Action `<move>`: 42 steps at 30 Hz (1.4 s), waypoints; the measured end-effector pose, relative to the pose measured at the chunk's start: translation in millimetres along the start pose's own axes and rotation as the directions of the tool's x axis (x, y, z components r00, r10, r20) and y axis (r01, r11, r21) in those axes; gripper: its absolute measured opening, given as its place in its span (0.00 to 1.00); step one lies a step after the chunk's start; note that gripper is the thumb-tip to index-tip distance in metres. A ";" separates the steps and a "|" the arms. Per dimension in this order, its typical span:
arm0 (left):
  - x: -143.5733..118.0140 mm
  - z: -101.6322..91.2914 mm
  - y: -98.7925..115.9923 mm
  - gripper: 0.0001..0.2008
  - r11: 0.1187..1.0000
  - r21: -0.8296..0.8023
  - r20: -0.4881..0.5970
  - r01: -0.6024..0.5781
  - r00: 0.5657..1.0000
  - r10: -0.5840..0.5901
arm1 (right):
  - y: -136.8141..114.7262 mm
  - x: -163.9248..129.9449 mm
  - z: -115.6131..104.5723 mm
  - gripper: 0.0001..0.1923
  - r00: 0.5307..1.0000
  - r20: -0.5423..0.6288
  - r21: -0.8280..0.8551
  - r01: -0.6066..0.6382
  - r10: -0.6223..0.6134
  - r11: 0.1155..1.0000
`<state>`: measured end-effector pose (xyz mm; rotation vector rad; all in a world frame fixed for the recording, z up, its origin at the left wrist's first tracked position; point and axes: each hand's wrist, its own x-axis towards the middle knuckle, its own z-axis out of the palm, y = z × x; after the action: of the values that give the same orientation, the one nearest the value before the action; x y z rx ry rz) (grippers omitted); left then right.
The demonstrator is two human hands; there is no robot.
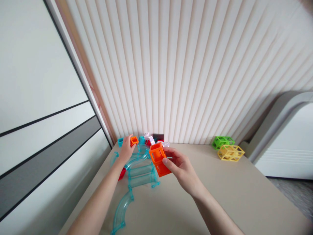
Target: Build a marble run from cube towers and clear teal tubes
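Note:
My right hand (179, 163) grips a piece made of two joined orange open-frame cubes (157, 153), held up over the table. Farther back and to the left, my left hand (127, 148) has its fingers at a single orange frame cube (134, 141). Its fingers are bent round that cube, partly hiding it. Clear blue track pieces (141, 170) lie below and between both hands. One curved blue track (122, 207) reaches toward the near edge. A red piece (122, 174) shows beside my left wrist.
Against the ribbed wall (156, 65) sit white pieces (151, 140), a dark block (158, 136) and blue pieces. Green frame cubes (223, 142) and yellow frame cubes (231, 153) stand at the back right of the table (210, 189). A white panelled cabinet (36, 65) borders the left.

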<state>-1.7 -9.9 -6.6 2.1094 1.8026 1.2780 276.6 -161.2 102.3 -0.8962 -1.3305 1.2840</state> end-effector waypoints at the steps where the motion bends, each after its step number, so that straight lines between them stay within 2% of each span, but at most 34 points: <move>1: -1.2 -1.5 -0.6 0.24 1.000 -0.024 -0.030 0.016 0.999 -0.017 | 0.1 0.0 0.3 0.22 1.000 0.004 0.001 0.007 -0.007 1.000; 5: -4.3 -11.8 8.1 0.26 0.992 -0.110 -0.143 0.066 0.986 -0.081 | -2.6 1.2 -0.2 0.21 0.999 0.016 0.032 0.038 -0.038 0.999; 7: -5.3 -19.1 23.3 0.29 0.962 -0.254 -0.164 0.106 0.975 -0.150 | -4.7 2.3 -1.2 0.21 0.999 0.005 0.057 0.046 -0.046 0.997; 8: -6.1 -23.2 34.1 0.31 0.897 -0.419 -0.143 0.144 0.965 -0.222 | -5.6 3.0 -1.8 0.21 0.999 -0.008 0.071 0.048 -0.048 0.996; 10: -8.6 -32.0 61.1 0.33 0.635 -0.745 -0.024 0.202 0.944 -0.328 | -6.8 4.4 -3.1 0.22 0.997 -0.049 0.105 0.059 -0.054 0.993; 12: -12.4 -40.5 92.1 0.26 0.320 -0.918 0.122 0.233 0.935 -0.333 | -7.4 6.1 -4.8 0.23 0.991 -0.112 0.142 0.090 -0.075 0.986; 14: -16.7 -46.7 122.8 0.22 0.036 -0.948 0.305 0.317 0.933 -0.191 | -8.0 8.2 -7.3 0.26 0.976 -0.192 0.170 0.138 -0.104 0.976; 15: -18.8 -48.3 136.9 0.21 -0.066 -0.934 0.358 0.352 0.924 -0.137 | -8.2 9.5 -9.0 0.28 0.964 -0.238 0.177 0.162 -0.118 0.971; 19: -24.2 -43.8 180.0 0.19 -0.307 -0.833 0.499 0.461 0.865 -0.053 | -9.0 15.2 -17.9 0.33 0.892 -0.429 0.173 0.238 -0.144 0.956; 23: -26.2 -28.8 201.8 0.15 -0.452 -0.752 0.576 0.479 0.812 -0.097 | -6.4 20.0 -26.8 0.34 0.820 -0.548 0.141 0.287 -0.166 0.948; 25: -27.2 -21.4 206.8 0.16 -0.477 -0.733 0.601 0.485 0.790 -0.120 | -3.2 22.0 -29.7 0.34 0.807 -0.566 0.141 0.296 -0.169 0.945; 27: -28.4 -15.6 209.4 0.16 -0.459 -0.736 0.617 0.497 0.771 -0.154 | 0.3 23.9 -31.9 0.34 0.809 -0.565 0.148 0.293 -0.162 0.945; 31: -31.8 -9.8 209.9 0.15 -0.292 -0.775 0.619 0.560 0.765 -0.177 | 4.2 27.4 -37.2 0.31 0.801 -0.572 0.134 0.304 -0.177 0.943; 35: -37.0 -12.6 203.7 0.17 -0.103 -0.790 0.611 0.605 0.791 -0.042 | 1.6 29.5 -44.6 0.28 0.773 -0.598 0.095 0.333 -0.213 0.938; 38: -40.7 -16.4 196.8 0.16 0.033 -0.745 0.665 0.667 0.737 0.123 | -1.6 30.3 -48.0 0.25 0.769 -0.597 0.073 0.336 -0.229 0.939; 40: -42.2 -17.7 193.8 0.16 0.051 -0.718 0.691 0.694 0.703 0.171 | -2.8 30.0 -47.5 0.24 0.780 -0.585 0.076 0.327 -0.223 0.942; 42: -43.1 -18.1 193.1 0.16 0.028 -0.703 0.702 0.710 0.688 0.186 | -3.4 29.0 -44.6 0.24 0.802 -0.561 0.092 0.308 -0.206 0.947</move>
<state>139.0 -112.4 89.2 0.9243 0.4841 0.9013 315.0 -124.5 105.9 -0.8366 -0.8296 0.8268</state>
